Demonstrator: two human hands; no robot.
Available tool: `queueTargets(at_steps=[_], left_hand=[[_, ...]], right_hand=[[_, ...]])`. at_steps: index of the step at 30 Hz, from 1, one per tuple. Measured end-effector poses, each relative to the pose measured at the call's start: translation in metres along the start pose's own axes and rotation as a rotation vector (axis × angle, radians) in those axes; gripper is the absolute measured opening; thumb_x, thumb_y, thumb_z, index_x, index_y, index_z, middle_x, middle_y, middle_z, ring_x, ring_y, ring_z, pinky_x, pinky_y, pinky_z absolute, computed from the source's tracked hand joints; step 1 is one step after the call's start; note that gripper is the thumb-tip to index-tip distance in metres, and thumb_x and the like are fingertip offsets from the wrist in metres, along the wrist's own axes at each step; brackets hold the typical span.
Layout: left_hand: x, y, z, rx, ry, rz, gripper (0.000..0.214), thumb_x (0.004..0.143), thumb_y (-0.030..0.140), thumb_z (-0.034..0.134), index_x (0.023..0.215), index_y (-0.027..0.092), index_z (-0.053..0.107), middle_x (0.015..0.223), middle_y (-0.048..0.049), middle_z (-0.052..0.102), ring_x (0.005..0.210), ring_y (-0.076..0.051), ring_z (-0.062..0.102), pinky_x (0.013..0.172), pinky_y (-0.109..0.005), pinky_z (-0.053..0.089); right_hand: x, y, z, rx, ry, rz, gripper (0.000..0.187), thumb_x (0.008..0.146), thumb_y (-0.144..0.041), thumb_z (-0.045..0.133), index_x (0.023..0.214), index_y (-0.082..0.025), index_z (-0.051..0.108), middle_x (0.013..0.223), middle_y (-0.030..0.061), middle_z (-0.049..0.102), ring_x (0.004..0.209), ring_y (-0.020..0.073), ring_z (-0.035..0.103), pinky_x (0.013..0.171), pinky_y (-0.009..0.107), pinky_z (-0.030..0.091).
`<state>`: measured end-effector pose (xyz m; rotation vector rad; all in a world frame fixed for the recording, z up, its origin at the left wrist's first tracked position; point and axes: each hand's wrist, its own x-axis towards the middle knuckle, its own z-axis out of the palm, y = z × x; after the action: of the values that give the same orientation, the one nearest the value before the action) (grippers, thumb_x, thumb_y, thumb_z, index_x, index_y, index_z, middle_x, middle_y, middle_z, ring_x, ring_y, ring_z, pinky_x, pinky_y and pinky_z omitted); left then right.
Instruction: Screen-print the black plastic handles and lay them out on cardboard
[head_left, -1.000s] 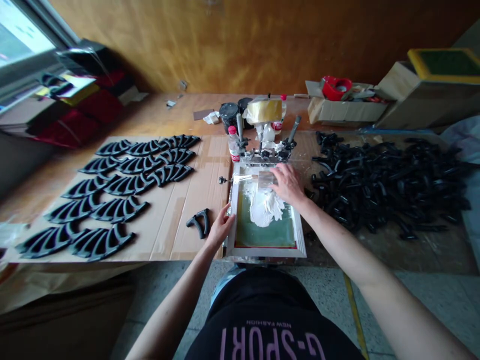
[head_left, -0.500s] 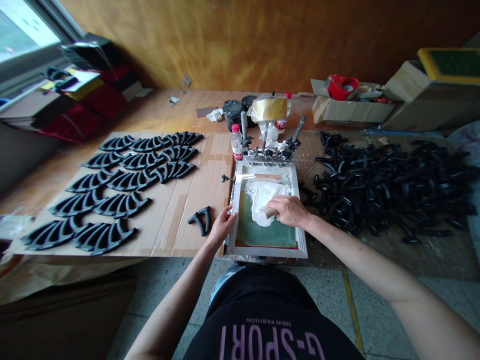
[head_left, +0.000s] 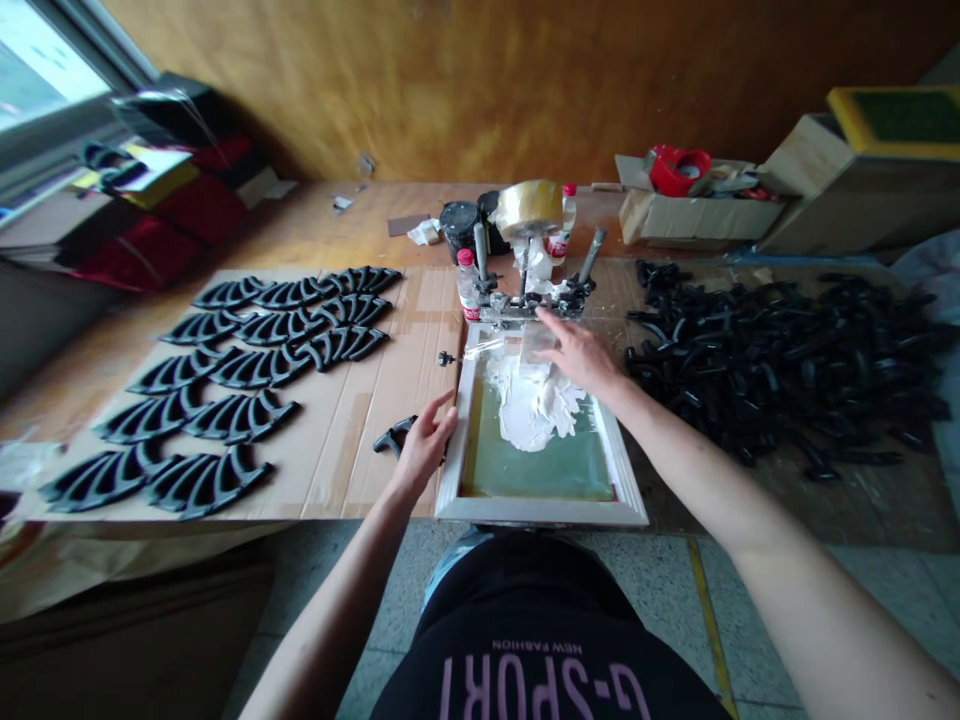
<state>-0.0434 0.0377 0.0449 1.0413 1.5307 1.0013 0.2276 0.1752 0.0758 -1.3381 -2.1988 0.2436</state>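
Note:
A silver screen-printing frame (head_left: 628, 480) with green mesh (head_left: 536, 478) lies before me, its near end looking raised. White paste (head_left: 529, 415) is heaped over the mesh's middle and far part. At the far end rests a pale scraper (head_left: 534, 345), partly covered in paste. Just right of it is my right hand (head_left: 583, 358), fingers stretched out and apart, gripping nothing. My left hand (head_left: 426, 440) hovers by the frame's left rail with its fingers apart; whether it touches the rail I cannot tell. Black curved handles (head_left: 394, 437) lie beside it, partly hidden by it.
Rows of black curved handles (head_left: 244, 415) lie on cardboard (head_left: 420, 345) to the left. A large heap of black handles (head_left: 787, 360) covers the right. Behind the frame stand a clamp stand (head_left: 536, 305), a tape roll (head_left: 529, 208) and bottles (head_left: 466, 285). An open box (head_left: 701, 218) sits behind.
My right hand has let go of the scraper and moved farther away; the scraper now rests at the far end. The frame's near end has risen. My left hand has shifted slightly left, fingers opening.

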Motion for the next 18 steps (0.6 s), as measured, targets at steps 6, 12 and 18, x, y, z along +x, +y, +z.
queueTargets(at_steps=[6,12,18], left_hand=[[0.016,0.08,0.013,-0.322,0.128,0.352,0.044,0.086,0.059,0.054,0.097,0.018,0.066,0.083,-0.0033,0.065,0.067,-0.012,0.059,0.057,-0.021,0.047],[0.032,0.094,0.039,-0.482,0.189,0.42,0.041,0.088,0.059,0.051,0.11,0.025,0.054,0.095,-0.0049,0.069,0.08,-0.014,0.066,0.062,-0.023,0.052],[-0.026,-0.004,0.085,-0.346,-0.238,-0.316,0.056,0.079,0.065,0.06,0.103,0.014,0.061,0.099,-0.0171,0.072,0.084,-0.025,0.069,0.06,-0.031,0.054]], right_hand=[[-0.023,0.076,-0.034,-0.013,0.215,0.393,0.04,0.098,-0.042,0.038,0.118,-0.015,0.061,0.092,0.0104,0.069,0.085,0.02,0.06,0.082,0.035,0.045],[-0.093,0.041,0.036,-0.027,-0.264,0.104,0.022,0.083,-0.04,0.068,0.078,-0.019,0.066,0.092,0.007,0.067,0.091,0.0204,0.06,0.084,0.031,0.045],[-0.116,-0.039,0.064,-0.099,-0.247,0.175,0.012,0.094,-0.025,0.053,0.088,-0.017,0.059,0.087,0.0089,0.065,0.087,0.0211,0.059,0.079,0.031,0.045]])
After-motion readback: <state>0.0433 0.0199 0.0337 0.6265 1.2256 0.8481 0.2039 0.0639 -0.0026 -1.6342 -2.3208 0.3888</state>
